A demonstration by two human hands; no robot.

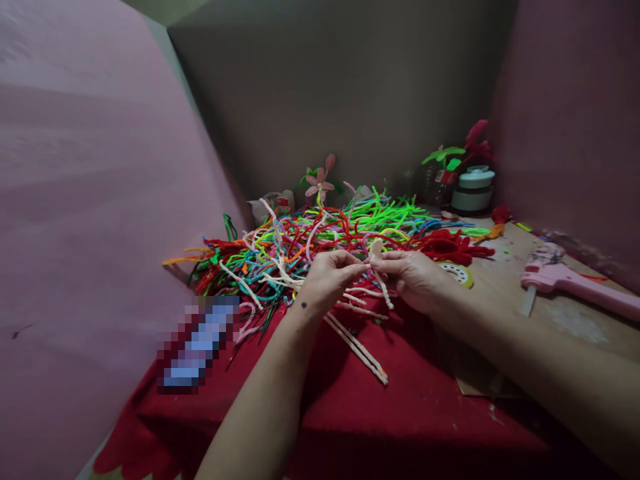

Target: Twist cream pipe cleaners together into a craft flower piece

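A: Principal item, please.
B: One cream fuzzy piece (377,249), looped at the top, a narrow tail hanging toward the near side. Location: mid-scene, between the two hands, above the red cloth (345,407).

A: Left hand (330,270)?
B: Thumb and forefinger pinched together at the piece's left side; the exact contact is too small to make out.

A: Right hand (415,277)?
B: Grasping the same piece from the right, thumb and fingertips closed on it just below the loop.

A: Stock nearby?
B: One large tangled heap of fuzzy stems (300,233), on the far side of the hands and spreading left: red, white, pink, blue and orange, with bright green stems (385,213) massed at the far right. Two cream stems (357,350), side by side, extending over the cloth to the near side, beneath the hands.

A: Right side?
B: One red fuzzy bundle (453,247); one yellow-rimmed roll (465,277), partly behind the right hand; one pink glue gun (560,279), lying on a brown board (515,250), handle to the right.

A: Far side?
B: One pink flower (320,185), rising behind the heap; one lidded jar (473,193), far right.

A: Left?
B: One bluish flat item (200,347), pixelated, on the cloth; contents unreadable.
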